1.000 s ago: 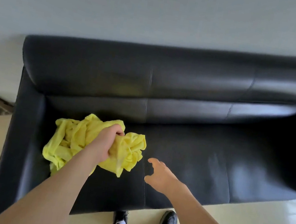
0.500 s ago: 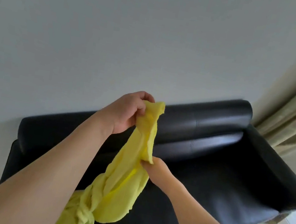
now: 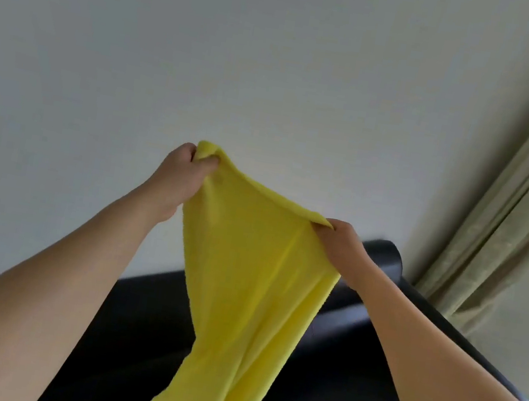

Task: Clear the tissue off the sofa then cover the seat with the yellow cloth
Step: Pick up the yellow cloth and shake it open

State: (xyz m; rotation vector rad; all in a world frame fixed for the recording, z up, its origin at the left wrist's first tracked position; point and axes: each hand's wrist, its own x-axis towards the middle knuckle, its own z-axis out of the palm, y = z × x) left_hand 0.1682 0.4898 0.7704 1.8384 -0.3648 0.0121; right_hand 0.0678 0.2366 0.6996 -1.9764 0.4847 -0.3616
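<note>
Both arms raised, left hand (image 3: 181,176) and right hand (image 3: 339,243) pinch yellow cloth (image 3: 252,288).

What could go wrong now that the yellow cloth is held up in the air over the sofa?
The yellow cloth is pinched only at its top edge by the left hand and right hand, so a corner might slip free.

Its lower part hangs narrow and bunched, so it may land crumpled on the black sofa instead of flat.

The camera looks mostly at the wall, so the seat is barely seen; the cloth could land off-centre.
</note>
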